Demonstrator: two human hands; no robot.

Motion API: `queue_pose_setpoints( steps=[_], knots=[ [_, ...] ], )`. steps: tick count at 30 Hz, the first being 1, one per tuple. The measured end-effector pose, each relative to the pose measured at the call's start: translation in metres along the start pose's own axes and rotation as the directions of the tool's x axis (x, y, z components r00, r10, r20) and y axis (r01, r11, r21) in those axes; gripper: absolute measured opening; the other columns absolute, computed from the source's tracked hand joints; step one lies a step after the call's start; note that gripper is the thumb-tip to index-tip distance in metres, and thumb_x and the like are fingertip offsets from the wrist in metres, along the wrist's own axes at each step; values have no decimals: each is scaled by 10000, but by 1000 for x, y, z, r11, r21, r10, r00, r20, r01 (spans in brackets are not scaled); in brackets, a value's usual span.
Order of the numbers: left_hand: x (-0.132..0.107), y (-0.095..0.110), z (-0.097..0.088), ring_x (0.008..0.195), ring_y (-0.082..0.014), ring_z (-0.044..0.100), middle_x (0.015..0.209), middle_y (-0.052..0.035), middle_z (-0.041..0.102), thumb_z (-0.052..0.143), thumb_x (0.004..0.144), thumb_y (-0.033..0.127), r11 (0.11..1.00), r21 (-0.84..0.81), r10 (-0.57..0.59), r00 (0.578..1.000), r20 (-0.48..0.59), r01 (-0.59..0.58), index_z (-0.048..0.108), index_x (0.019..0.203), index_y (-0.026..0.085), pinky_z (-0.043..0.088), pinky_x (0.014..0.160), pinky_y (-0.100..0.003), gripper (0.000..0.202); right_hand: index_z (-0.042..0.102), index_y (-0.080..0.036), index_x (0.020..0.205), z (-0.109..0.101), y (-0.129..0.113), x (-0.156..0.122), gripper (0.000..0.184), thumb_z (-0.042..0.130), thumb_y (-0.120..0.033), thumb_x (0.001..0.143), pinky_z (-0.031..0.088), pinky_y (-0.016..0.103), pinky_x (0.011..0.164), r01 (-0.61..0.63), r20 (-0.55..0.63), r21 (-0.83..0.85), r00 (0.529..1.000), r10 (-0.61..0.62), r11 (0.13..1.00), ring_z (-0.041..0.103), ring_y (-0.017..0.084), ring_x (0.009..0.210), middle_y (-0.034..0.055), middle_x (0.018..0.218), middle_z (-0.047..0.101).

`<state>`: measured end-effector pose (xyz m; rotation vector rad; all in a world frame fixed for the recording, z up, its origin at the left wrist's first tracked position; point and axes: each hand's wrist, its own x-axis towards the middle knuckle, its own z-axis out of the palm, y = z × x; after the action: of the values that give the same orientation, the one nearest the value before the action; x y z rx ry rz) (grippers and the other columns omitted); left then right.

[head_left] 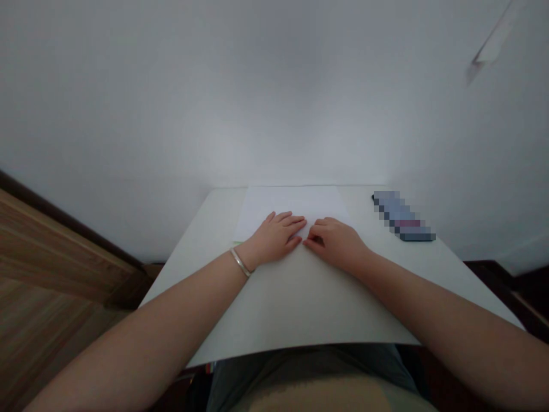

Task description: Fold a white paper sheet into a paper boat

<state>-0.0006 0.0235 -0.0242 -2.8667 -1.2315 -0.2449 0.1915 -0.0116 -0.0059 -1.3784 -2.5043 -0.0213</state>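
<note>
A white sheet of paper lies flat on the white table, toward its far side. My left hand rests palm down on the paper with its fingers stretched out to the right; a silver bangle circles that wrist. Close beside it, my right hand has curled fingers, with thumb and index finger closed at the paper's near edge. The hands cover much of that edge, and the pinched part is hard to see. A thin green line shows at the paper's near left corner.
A phone, blurred by pixels, lies at the table's right side. The plain wall stands directly behind the table. Wooden furniture is on the left, and my lap is below the front edge.
</note>
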Motion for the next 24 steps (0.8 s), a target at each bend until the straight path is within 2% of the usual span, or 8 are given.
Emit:
queue_pose_setpoints(
  steps=[4,9,14,18,24],
  knots=[
    [-1,0,-1,1353,-273,358,1454,-54,442,347,956,378,1000,-7,0,1000,8,0,434,1392,245,270,1100,-565,464,622,-219,723,2,8,5,203,593,-391,826,370,287,624,-159,24,45,987,158,986,554,181,762,19,741,658],
    [0,-1,-1,1359,-268,350,1464,-47,430,349,953,388,1000,-10,-1,1000,22,1,420,1402,266,264,1105,-563,470,640,-229,703,-1,12,9,265,584,-466,808,354,293,607,-247,108,46,964,241,968,565,174,710,19,747,678],
    [0,-2,-1,1368,-267,333,1470,-41,420,350,950,394,1000,-20,-1,999,41,2,409,1407,271,252,1104,-571,477,676,-248,749,-8,23,13,310,601,-549,752,355,300,587,-400,200,-9,897,394,916,604,186,710,16,789,708],
    [0,-3,-1,1367,-275,332,1475,-48,414,343,951,393,1000,-31,6,999,51,-4,405,1410,268,250,1102,-573,480,687,-253,735,-12,41,16,318,657,-565,681,373,289,583,-462,257,-3,857,447,887,623,192,745,20,847,722],
    [1,-6,1,1378,-271,316,1485,-52,399,357,947,409,1000,-28,9,997,76,-7,389,1418,268,243,1101,-574,493,691,-230,721,-13,69,14,317,711,-535,635,388,272,559,-517,306,27,819,485,856,617,182,691,40,788,711]
  ],
)
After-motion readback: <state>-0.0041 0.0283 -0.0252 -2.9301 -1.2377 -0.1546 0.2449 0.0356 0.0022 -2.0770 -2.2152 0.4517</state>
